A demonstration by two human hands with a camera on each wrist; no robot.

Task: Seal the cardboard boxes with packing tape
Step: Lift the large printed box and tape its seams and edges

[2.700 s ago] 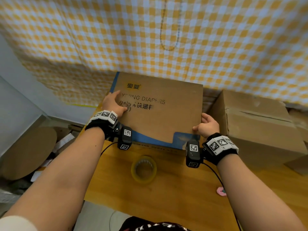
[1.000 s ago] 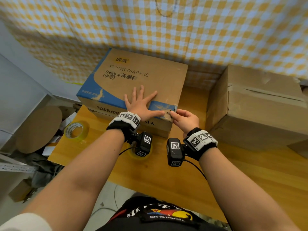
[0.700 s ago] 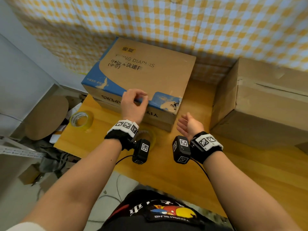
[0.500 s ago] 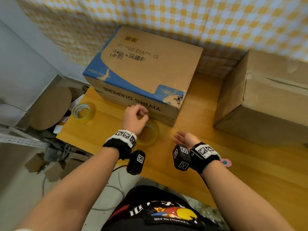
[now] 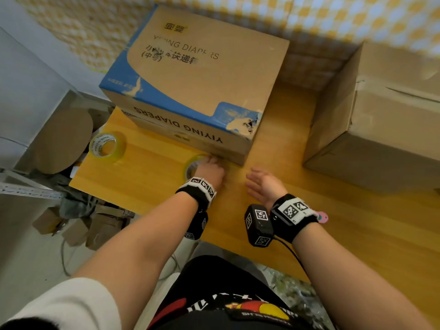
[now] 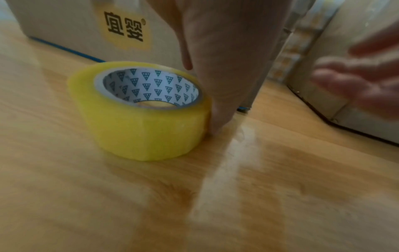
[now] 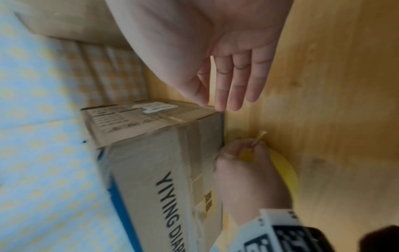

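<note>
Just near of the diaper box (image 5: 197, 75), the left hand (image 5: 212, 171) pinches the flat-lying tape roll (image 6: 140, 110), nearer than the open, empty right hand (image 5: 264, 184).

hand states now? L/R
Left hand: fingers pinch at the side of the tape roll on the table.
Right hand: open, fingers straight, holding nothing.

We see soft, even indoor light, no hard glare. In the head view the yellow-and-white checked cloth (image 5: 357, 15) at 12 o'clock is smeared w/ motion blur, and straight edges bow toward the rim. The printed brown-and-blue cardboard box (image 5: 202, 77) casts a soft shadow at approx 3 o'clock. In the left wrist view the right hand (image 6: 362, 80) is blurred; the wooden tabletop (image 6: 226, 170) shows a pale sheen.
</note>
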